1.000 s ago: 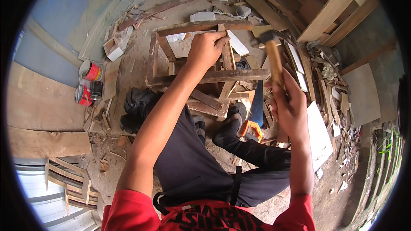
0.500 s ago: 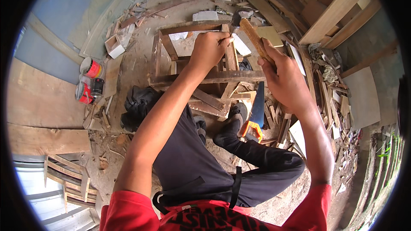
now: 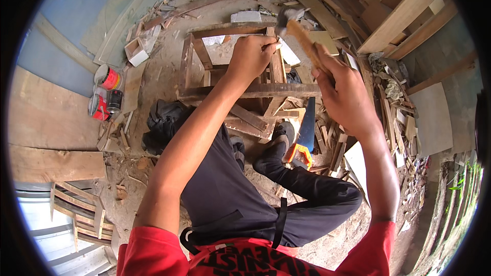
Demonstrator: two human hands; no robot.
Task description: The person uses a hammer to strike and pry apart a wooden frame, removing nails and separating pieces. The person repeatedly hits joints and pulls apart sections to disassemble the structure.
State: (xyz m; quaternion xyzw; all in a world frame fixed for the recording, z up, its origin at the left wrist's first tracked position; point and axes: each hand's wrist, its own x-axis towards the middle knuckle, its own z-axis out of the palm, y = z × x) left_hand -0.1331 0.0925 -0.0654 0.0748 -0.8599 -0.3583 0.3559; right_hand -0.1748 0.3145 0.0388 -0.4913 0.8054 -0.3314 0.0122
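Head view: wooden frame [image 3: 291, 90] sits on the dirt floor [image 3: 163, 79], just beyond the person's shoes [image 3: 280, 138]. Left of the frame, well apart: red can [image 3: 108, 79] and black can [image 3: 114, 101], with an open white box [image 3: 136, 53] past them. White block [image 3: 245, 16] lies just beyond the frame's far side. Right of the frame, scrap wood [image 3: 401, 117] heaps up, with long boards [image 3: 404, 13] leaning farther back. Handsaw [image 3: 307, 128] lies near the frame's near right corner, and loose offcuts [image 3: 322, 140] crowd that side. Black bundle [image 3: 164, 122] is near its near left corner. Left forearm crosses over the frame and hides part of the near rail.

Frame is brown, rough, weathered — rails plus uprights, open between. Hammer [image 3: 307, 46] has a worn tan wooden handle and dark head; right hand [image 3: 345, 92] is wrapped round the handle, head over the frame's far right corner, close to the left fingertips. Left hand [image 3: 250, 57] has thumb and finger pinched together at that corner's upright — maybe on something small, too tiny to tell.

Labels: red can has a red-and-yellow one, print too small; red shirt [image 3: 204, 258] below the frame carries black lettering.
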